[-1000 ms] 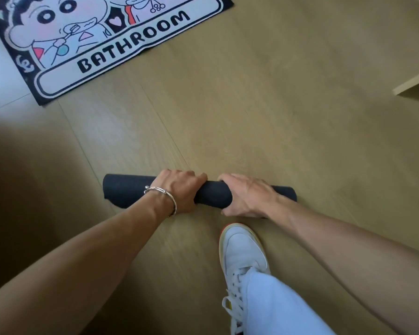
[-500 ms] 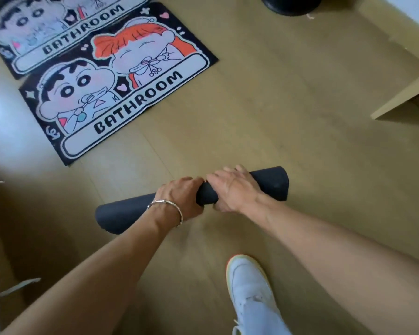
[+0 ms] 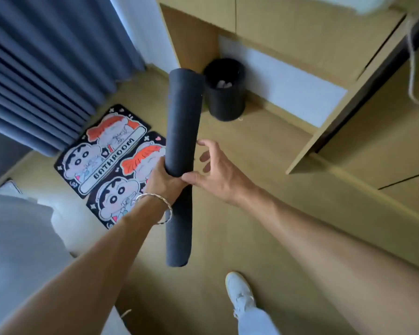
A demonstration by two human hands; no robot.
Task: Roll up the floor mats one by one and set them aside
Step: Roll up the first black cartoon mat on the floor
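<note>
Left hand [image 3: 163, 181] grips rolled mat [image 3: 183, 141] upright, right hand [image 3: 215, 172] loose beside it; next, likely set it aside.

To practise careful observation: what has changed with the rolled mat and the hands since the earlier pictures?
The rolled mat was lifted off the floor, turned upright. The right hand released its grip, fingers spread. The left hand still grips it; the bathroom mats remain flat.
</note>
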